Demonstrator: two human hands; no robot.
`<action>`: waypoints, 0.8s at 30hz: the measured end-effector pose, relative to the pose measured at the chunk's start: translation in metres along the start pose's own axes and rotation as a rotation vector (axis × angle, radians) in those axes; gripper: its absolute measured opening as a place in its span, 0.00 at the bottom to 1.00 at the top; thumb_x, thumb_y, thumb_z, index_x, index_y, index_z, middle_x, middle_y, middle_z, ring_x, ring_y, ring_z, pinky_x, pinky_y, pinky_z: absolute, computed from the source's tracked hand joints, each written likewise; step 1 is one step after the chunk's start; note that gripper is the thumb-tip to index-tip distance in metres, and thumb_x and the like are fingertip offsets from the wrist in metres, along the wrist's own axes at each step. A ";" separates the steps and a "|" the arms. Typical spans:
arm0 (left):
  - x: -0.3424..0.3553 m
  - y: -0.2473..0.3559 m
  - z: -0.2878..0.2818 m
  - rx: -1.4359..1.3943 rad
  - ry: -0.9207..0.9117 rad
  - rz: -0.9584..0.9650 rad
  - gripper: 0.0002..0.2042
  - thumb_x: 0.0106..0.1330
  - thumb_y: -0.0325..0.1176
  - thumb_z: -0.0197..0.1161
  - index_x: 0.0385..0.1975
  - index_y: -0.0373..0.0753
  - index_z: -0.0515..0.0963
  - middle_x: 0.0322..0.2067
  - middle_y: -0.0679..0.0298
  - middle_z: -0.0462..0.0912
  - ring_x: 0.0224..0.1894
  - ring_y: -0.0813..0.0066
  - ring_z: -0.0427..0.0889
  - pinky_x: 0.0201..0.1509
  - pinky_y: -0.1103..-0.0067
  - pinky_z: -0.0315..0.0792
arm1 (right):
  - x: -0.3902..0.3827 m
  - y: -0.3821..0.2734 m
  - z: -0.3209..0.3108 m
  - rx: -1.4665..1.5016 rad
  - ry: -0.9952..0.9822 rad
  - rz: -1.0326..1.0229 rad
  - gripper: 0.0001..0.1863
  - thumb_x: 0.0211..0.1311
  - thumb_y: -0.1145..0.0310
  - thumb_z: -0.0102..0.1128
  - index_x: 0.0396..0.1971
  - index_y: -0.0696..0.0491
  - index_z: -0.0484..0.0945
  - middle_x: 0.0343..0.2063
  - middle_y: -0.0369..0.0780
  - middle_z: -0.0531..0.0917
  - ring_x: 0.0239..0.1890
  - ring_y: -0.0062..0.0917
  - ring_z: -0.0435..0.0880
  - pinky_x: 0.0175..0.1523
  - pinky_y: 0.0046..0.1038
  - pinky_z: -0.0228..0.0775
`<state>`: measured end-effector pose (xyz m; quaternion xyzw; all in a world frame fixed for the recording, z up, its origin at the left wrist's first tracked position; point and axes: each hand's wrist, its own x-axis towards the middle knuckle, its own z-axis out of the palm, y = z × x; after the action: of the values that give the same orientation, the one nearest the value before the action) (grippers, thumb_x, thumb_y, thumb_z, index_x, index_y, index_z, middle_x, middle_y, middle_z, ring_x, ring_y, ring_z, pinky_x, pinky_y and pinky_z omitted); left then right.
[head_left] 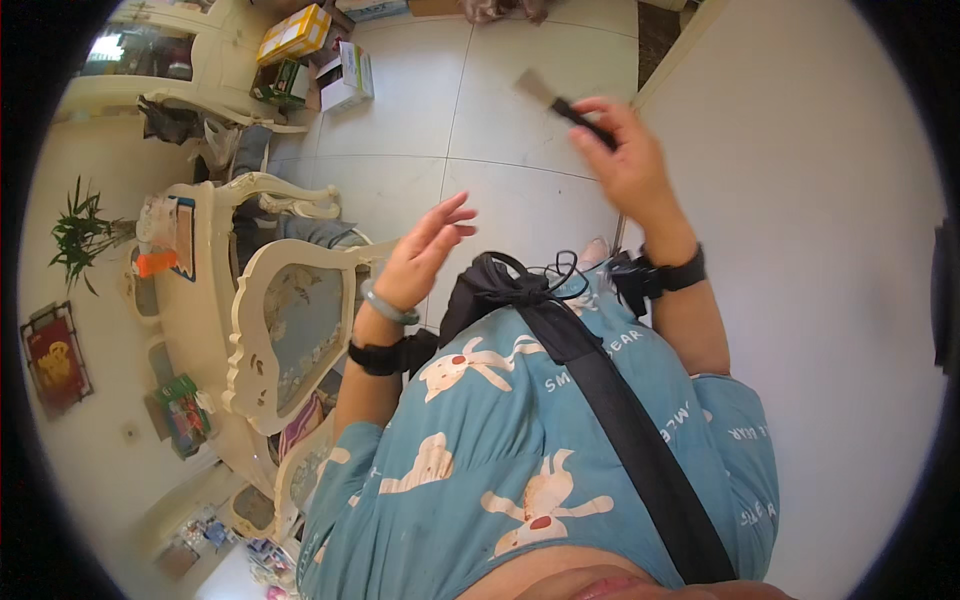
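Note:
My right hand (630,165) is raised beside the white wall, its fingers closed around a black-handled flat tool (585,124). The tool's greyish-tan head flares toward its tip and points up and left; blur keeps me from telling whether it is a scraper or a brush. My left hand (425,255) hovers in front of my body with its fingers stretched out and slightly apart, holding nothing. A pale bangle (388,306) circles the left wrist. Both forearms wear black straps.
A plain white wall (800,250) runs close along my right. At left stand a cream carved chair (250,340) and a table (205,300) bearing an orange item (157,264). Farther off, a yellow box (293,34) and a white carton (348,78) sit on the tiled floor (400,120).

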<state>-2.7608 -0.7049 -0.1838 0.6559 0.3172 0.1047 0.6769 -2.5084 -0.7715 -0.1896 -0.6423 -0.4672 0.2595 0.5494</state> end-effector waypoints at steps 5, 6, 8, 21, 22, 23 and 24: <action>-0.033 -0.043 -0.045 -0.043 0.232 -0.197 0.18 0.62 0.38 0.41 0.50 0.37 0.60 0.41 0.61 0.70 0.42 0.75 0.69 0.46 0.81 0.62 | 0.010 0.030 -0.039 -0.189 0.106 0.068 0.12 0.47 0.66 0.54 0.32 0.55 0.71 0.19 0.40 0.75 0.18 0.22 0.70 0.25 0.21 0.62; -0.038 -0.053 -0.053 -0.071 0.304 -0.257 0.17 0.62 0.37 0.42 0.49 0.37 0.61 0.40 0.62 0.71 0.41 0.76 0.70 0.44 0.82 0.62 | 0.010 0.038 -0.042 -0.275 0.013 0.113 0.12 0.46 0.66 0.54 0.31 0.55 0.72 0.20 0.41 0.75 0.19 0.24 0.71 0.26 0.22 0.62; -0.049 -0.071 -0.074 -0.093 0.361 -0.325 0.16 0.62 0.37 0.43 0.48 0.37 0.62 0.39 0.63 0.71 0.40 0.78 0.70 0.43 0.83 0.63 | 0.001 0.057 -0.041 -0.361 -0.072 0.173 0.11 0.45 0.66 0.55 0.30 0.55 0.73 0.20 0.41 0.75 0.21 0.25 0.72 0.27 0.23 0.63; 0.025 -0.058 -0.121 -0.018 0.169 -0.411 0.15 0.60 0.34 0.47 0.45 0.37 0.64 0.37 0.65 0.72 0.39 0.79 0.70 0.43 0.83 0.63 | -0.096 0.085 -0.041 -0.635 -0.055 0.508 0.11 0.41 0.72 0.54 0.29 0.56 0.73 0.25 0.42 0.75 0.28 0.33 0.73 0.33 0.27 0.65; 0.034 -0.061 -0.120 -0.020 0.158 -0.414 0.15 0.60 0.34 0.47 0.45 0.37 0.64 0.37 0.65 0.72 0.39 0.79 0.70 0.43 0.83 0.63 | -0.101 0.083 -0.039 -0.616 -0.053 0.557 0.11 0.41 0.72 0.54 0.29 0.56 0.73 0.25 0.42 0.75 0.27 0.33 0.73 0.32 0.28 0.65; 0.042 -0.064 -0.120 -0.036 0.125 -0.395 0.15 0.60 0.34 0.47 0.46 0.36 0.64 0.37 0.64 0.72 0.40 0.79 0.70 0.43 0.83 0.63 | -0.101 0.083 -0.038 -0.596 -0.053 0.605 0.10 0.41 0.72 0.54 0.29 0.56 0.73 0.25 0.42 0.75 0.27 0.33 0.73 0.32 0.28 0.65; 0.050 -0.067 -0.119 -0.052 0.096 -0.376 0.16 0.60 0.34 0.47 0.46 0.36 0.64 0.37 0.64 0.72 0.40 0.78 0.70 0.43 0.82 0.63 | -0.098 0.083 -0.037 -0.599 -0.055 0.609 0.10 0.41 0.72 0.54 0.29 0.56 0.73 0.25 0.42 0.75 0.27 0.33 0.73 0.32 0.28 0.65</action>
<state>-2.8080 -0.5870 -0.2548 0.5615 0.4632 0.0158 0.6855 -2.4930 -0.8718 -0.2767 -0.8749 -0.3255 0.2798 0.2242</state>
